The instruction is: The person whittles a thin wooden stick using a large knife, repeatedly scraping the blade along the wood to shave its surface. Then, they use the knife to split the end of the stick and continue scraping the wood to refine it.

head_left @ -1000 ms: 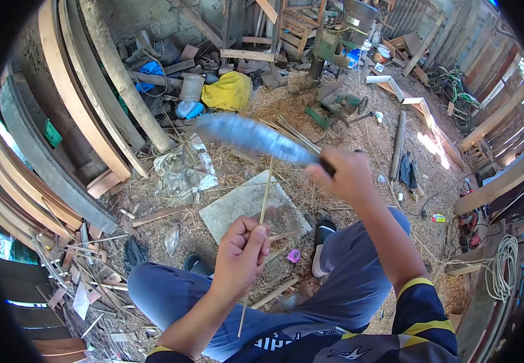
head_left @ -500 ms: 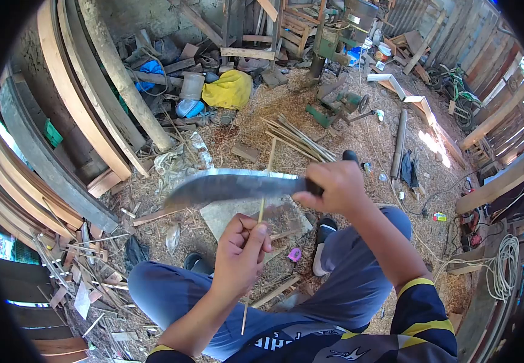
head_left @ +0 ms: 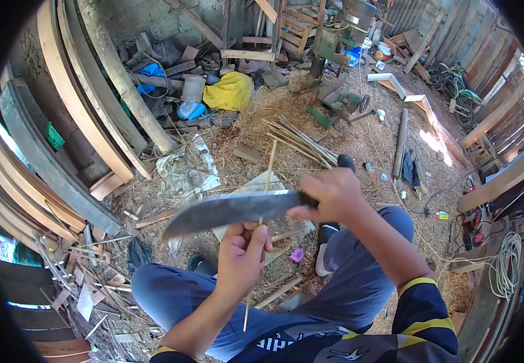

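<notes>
My right hand (head_left: 334,192) grips the dark handle of a machete (head_left: 228,212), its broad blade reaching left across the view. A thin pale wooden stick (head_left: 271,162) is pinched between the thumb and fingers of my left hand (head_left: 241,257). The stick runs through that hand, its upper end past the blade and its lower end above my lap. The blade crosses the stick just above my left fingertips and hides a short part of it. Beyond my hands, a bundle of similar sticks (head_left: 298,142) lies on the ground.
Wood shavings cover the ground. Long curved-looking boards (head_left: 62,85) lean at the left. A yellow cloth (head_left: 228,91) lies by scrap ahead, near a green machine (head_left: 339,109). A pink object (head_left: 297,255) is between my feet. Coiled rope (head_left: 507,266) hangs at right.
The machete has moved down along the stick, from above my left hand to right at its fingertips. My left hand still holds the stick in nearly the same place.
</notes>
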The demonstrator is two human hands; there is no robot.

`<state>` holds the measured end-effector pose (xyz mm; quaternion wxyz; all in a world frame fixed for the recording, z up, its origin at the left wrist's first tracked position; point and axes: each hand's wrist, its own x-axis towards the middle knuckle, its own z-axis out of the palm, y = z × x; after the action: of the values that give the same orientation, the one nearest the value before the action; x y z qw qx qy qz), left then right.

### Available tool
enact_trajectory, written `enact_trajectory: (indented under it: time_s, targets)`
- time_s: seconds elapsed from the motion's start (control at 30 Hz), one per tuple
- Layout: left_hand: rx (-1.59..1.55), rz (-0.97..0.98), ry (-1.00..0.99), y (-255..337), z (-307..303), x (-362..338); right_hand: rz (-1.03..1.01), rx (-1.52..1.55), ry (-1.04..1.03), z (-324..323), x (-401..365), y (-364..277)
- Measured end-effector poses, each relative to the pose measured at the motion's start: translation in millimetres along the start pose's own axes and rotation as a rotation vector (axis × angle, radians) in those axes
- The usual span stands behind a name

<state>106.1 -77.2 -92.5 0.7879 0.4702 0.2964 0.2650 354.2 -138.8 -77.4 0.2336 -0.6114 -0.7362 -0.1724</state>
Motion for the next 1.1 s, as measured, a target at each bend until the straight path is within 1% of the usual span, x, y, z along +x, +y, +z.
enact_trajectory:
  time_s: [0.1,0.2,0.3,0.33,0.43,0.47,0.57,0.6,0.67,0.7,0.8,0.9,0.93,1.03,1.07,1.1]
  targets:
    - [-0.042,-0.003,-0.016,1,-6,2,0.202,-0.039,0.079,3,1,29]
    - [-0.038,-0.008,-0.037,-4,-7,1,0.47,-0.138,0.064,-8,1,48]
    - [-0.029,0.016,-0.023,-6,-3,1,0.332,-0.036,0.098,-12,-7,28]
    - [-0.026,0.026,-0.008,-6,-2,2,0.235,-0.011,0.141,-7,-8,18]
    - [0.023,0.007,0.006,-6,-2,3,0.048,0.053,0.029,-6,-3,-10]
    - [0.044,-0.006,0.006,-6,-2,3,-0.005,0.031,0.05,-1,-2,-12]
    - [0.002,0.009,0.001,-6,1,0,-0.026,0.034,0.045,4,-1,-6]
    - [-0.024,-0.008,-0.014,-5,0,0,0.005,0.02,0.011,-1,1,1]
    - [-0.077,-0.046,-0.05,-2,-3,-2,0.17,-0.003,0.07,-1,3,21]
    - [-0.058,-0.04,-0.05,-3,-3,-2,0.255,-0.018,0.101,-1,3,31]
    - [-0.025,-0.024,-0.052,-7,-1,-2,0.484,-0.065,0.08,-10,0,52]
    - [-0.031,-0.01,-0.038,-7,2,0,0.306,0.008,0.1,-10,-9,26]
    - [-0.036,-0.003,-0.034,-6,2,2,0.211,0.073,0.108,-7,-9,13]
    - [0.019,-0.032,-0.029,-7,1,2,0.009,0.049,0.007,-5,-3,-11]
    - [0.048,-0.048,-0.029,-7,0,1,-0.011,0.013,-0.013,-2,-4,-12]
    - [0.04,-0.013,-0.022,-8,0,2,-0.003,0.016,0.008,1,-4,-8]
